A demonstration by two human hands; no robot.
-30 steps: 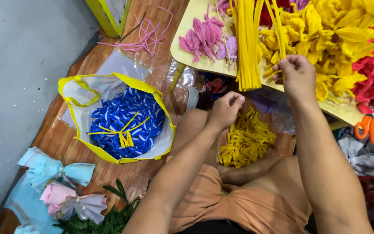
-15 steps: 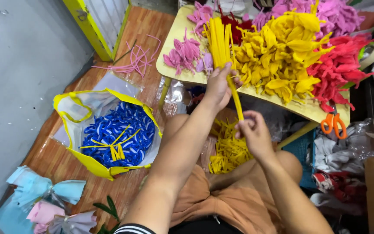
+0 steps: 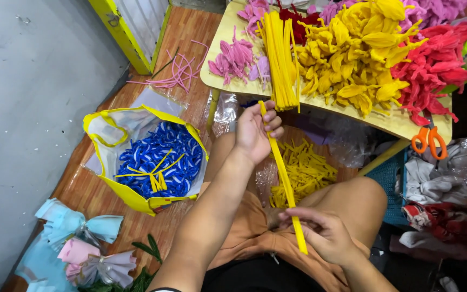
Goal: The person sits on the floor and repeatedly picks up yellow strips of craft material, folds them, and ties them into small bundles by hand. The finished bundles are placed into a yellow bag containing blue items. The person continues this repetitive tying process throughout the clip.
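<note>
**One yellow stem stretched between two hands, a full bundle waiting**

At the centre of the frame a long yellow pipe cleaner (image 3: 284, 178) runs on a slant from upper left to lower right, straight, thin and fuzzy. The left hand (image 3: 255, 132) is curled around its upper end, fingers folded over it; the right hand (image 3: 325, 235) pinches it near the lower end between thumb and fingertips, above the lap.

Judging by how things lie, the work looks well under way but far from finished. Just above the left hand, a thick bundle of uncut yellow stems (image 3: 281, 51) rests on the pale table edge (image 3: 401, 125). Directly behind the stem, between the knees, a loose pile of short yellow pieces (image 3: 301, 170) lies on clear plastic.

On the table, to the upper right, sit heaps of finished yellow petal shapes (image 3: 352, 59), soft and looped, with red ones (image 3: 433, 70) beside them and pink ones (image 3: 233, 59) to the left. Orange-handled scissors (image 3: 429, 139) lie at the table's right corner.

At left centre, on the wooden floor, an open yellow bag (image 3: 136, 200) holds blue and white twisted pieces with a few yellow strands on top. Pastel paper-wrapped bouquets (image 3: 82, 243) occupy the lower left.
</note>
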